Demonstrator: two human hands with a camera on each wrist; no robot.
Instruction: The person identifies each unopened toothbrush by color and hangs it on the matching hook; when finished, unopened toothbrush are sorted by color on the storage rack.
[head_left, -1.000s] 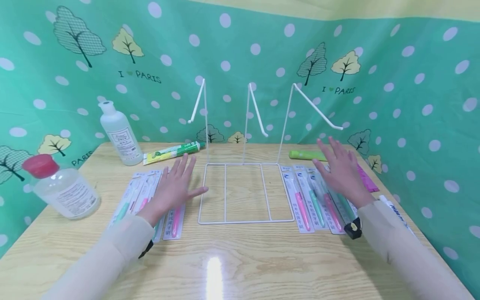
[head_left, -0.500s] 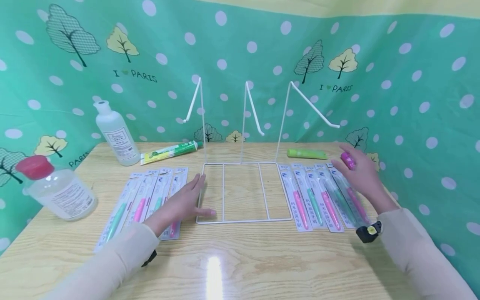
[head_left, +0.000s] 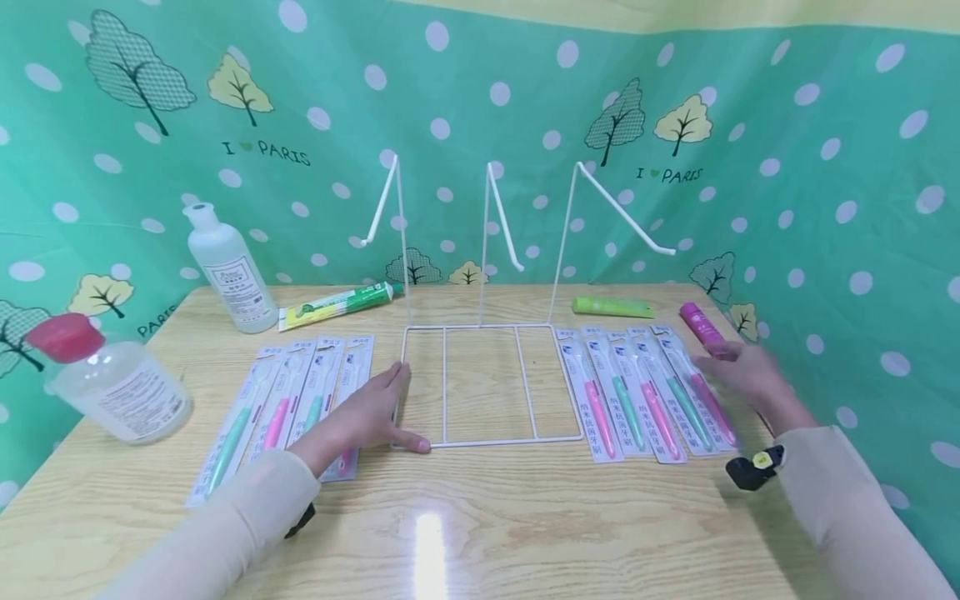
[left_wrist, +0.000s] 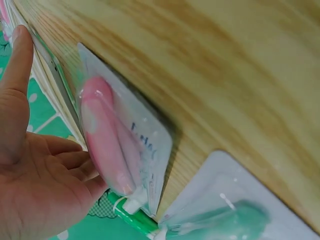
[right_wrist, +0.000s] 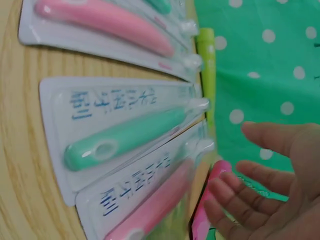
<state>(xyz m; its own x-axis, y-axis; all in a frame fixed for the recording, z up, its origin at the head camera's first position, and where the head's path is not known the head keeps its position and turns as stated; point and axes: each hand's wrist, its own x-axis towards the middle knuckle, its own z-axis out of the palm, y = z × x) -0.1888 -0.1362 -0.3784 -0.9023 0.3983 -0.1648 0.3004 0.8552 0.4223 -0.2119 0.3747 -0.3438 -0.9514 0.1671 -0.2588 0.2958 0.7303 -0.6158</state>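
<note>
My left hand [head_left: 371, 414] is at the left side of a white wire rack [head_left: 445, 383], fingertips right at the left bar and thumb by the front corner. The left wrist view shows its fingers [left_wrist: 75, 160] extended beside a packaged pink toothbrush [left_wrist: 107, 135]. My right hand [head_left: 750, 375] is over the near part of a pink tube [head_left: 702, 325], partly hiding it, just right of the outermost packaged toothbrush [head_left: 711, 404]. Seen from the right wrist, the right hand's fingers [right_wrist: 255, 207] are loosely spread, overlapping the pink tube.
Packaged toothbrushes [head_left: 236, 433] lie in a fan left of the rack, with several more on its right. A green-yellow toothpaste tube [head_left: 337, 306] and a lime tube [head_left: 612, 307] lie behind. A tall bottle [head_left: 232, 275] and a red-capped bottle [head_left: 127, 392] stand left. Three rack arms jut forward.
My left hand has come down from above the left toothbrushes to the rack's left edge. My right hand has moved right and toward me, lowering to the pink tube and uncovering the right-hand toothbrushes.
</note>
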